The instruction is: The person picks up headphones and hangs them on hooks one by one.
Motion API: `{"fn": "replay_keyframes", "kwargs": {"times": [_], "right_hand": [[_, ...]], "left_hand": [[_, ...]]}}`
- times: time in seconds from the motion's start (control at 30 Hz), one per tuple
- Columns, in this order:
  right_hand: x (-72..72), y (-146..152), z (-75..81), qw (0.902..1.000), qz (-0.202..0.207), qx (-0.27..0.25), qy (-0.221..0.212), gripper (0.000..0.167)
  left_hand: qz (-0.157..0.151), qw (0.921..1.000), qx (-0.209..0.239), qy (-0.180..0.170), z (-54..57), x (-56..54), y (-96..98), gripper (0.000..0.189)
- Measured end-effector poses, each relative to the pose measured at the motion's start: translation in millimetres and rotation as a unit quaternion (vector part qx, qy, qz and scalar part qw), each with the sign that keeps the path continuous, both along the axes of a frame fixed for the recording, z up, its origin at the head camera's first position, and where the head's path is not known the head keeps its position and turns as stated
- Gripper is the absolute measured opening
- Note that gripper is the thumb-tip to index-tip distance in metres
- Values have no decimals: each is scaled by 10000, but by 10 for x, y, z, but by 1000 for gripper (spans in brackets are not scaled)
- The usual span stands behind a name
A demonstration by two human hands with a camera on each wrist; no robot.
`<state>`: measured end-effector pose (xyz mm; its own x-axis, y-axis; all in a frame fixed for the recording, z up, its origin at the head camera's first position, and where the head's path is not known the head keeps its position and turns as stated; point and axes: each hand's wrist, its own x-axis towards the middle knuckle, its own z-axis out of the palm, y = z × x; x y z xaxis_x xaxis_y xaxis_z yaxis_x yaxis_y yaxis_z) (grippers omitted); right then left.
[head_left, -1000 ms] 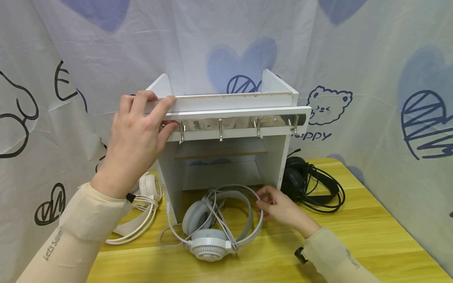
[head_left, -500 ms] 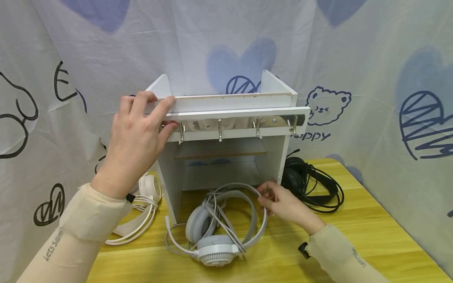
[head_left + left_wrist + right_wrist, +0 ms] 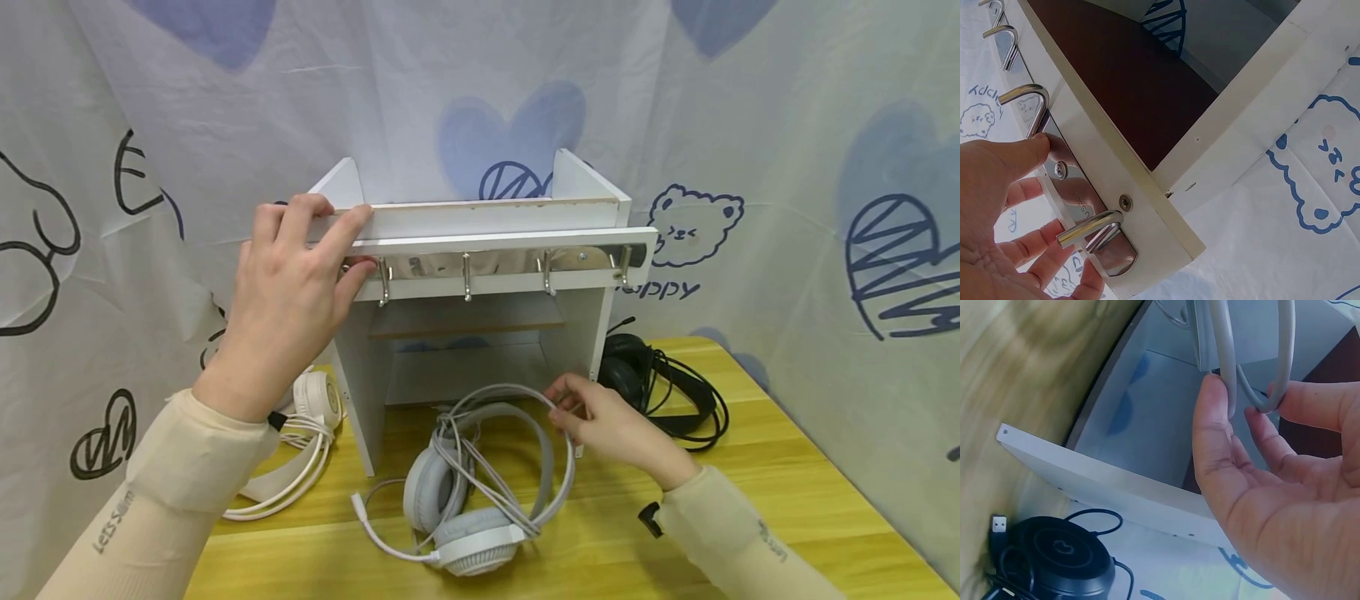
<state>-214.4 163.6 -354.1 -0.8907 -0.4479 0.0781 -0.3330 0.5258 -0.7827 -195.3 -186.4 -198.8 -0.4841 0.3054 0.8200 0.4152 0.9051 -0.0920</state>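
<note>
My left hand [image 3: 288, 292] grips the left end of a white hook rail [image 3: 502, 242] on the front of a small white shelf unit [image 3: 348, 367]. Its thumb lies beside a metal hook [image 3: 1038, 103] in the left wrist view. With my right hand [image 3: 611, 421] I pinch the outer headband of a white-and-grey headset [image 3: 480, 546], right of its middle. The wire-like bands [image 3: 1285, 350] pass between thumb and fingers in the right wrist view. The headset hangs tilted in front of the unit's lower opening, its cable looped round it and its microphone boom pointing left.
Another white headset [image 3: 318, 400] lies left of the unit on the yellow wooden table [image 3: 757, 500]. A black headset [image 3: 626, 367] with coiled cable lies to the right. A patterned white curtain [image 3: 480, 50] hangs behind.
The white-and-grey headset has shifted right, with its lower ear cup swinging right and towards me. My right hand has moved slightly right and up with it; my left hand stays put.
</note>
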Motion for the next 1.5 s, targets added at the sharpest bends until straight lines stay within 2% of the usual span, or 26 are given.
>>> {"fn": "replay_keyframes", "kwargs": {"times": [0.47,1.2,1.37,1.5], "right_hand": [[35,2,173,9975,-64,492,506,20],[87,-26,408,9905,69,884,1051,16],[122,-32,449,9883,126,944,1191,18],[154,-44,493,9869,134,1032,1237,27]], "left_hand": [[-13,10000,4,68,-10,-1,-15,45],[12,10000,7,26,-2,8,-22,45],[11,10000,-39,4,3,8,-9,46],[6,10000,-47,-12,6,6,-8,46]]}}
